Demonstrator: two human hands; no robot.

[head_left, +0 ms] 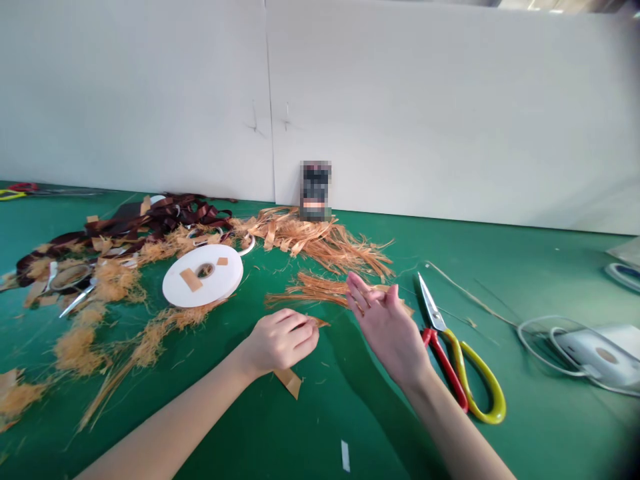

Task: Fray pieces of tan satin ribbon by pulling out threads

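Note:
My left hand rests on the green table, fingers curled shut on a small tan ribbon piece that pokes out beneath and beside it. My right hand hovers just to the right with fingers stretched out and slightly apart, holding nothing. Its fingertips are close to a bundle of frayed orange ribbon strips. Scissors with red and yellow handles lie just right of my right hand, blades pointing away.
A white tape reel lies left of centre. Frayed orange fibres and dark brown ribbons cover the left side. More orange strips lie by the white wall. A white device with cable sits far right.

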